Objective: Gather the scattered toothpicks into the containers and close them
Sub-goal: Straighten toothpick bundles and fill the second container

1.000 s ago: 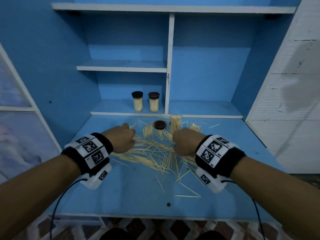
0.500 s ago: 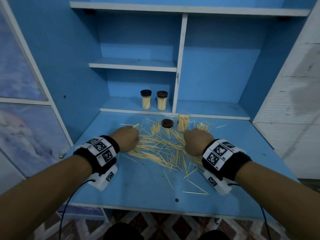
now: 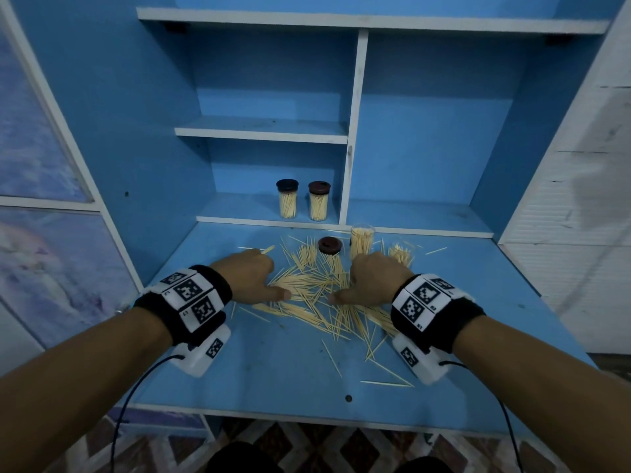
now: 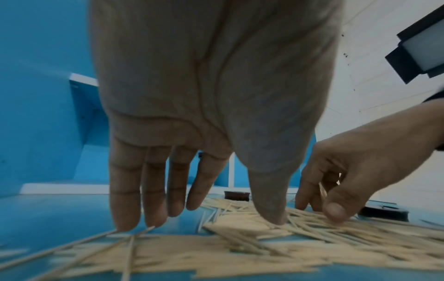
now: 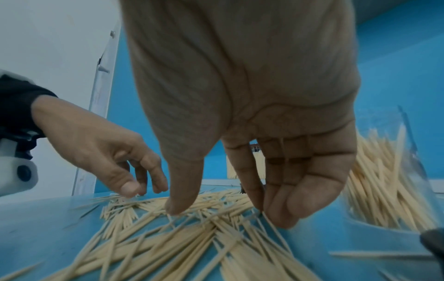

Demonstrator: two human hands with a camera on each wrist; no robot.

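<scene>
Loose toothpicks lie in a wide heap in the middle of the blue desk. My left hand rests on the heap's left side and my right hand on its right side, thumbs pointing at each other. In the left wrist view the left hand has straight fingers, tips touching toothpicks. In the right wrist view the right hand has loosely bent fingers raking the heap. An open upright container holds toothpicks. Another clear container lies tipped beside my right hand. A brown lid sits behind the heap.
Two closed containers full of toothpicks stand on the low shelf at the back. A dark lid lies by my right hand. Stray toothpicks reach toward the desk's front edge. A white wall bounds the right side.
Both thumbs have spread out toward each other over the heap. The hands stay on either side of it, and the head view has shifted left and closer.
</scene>
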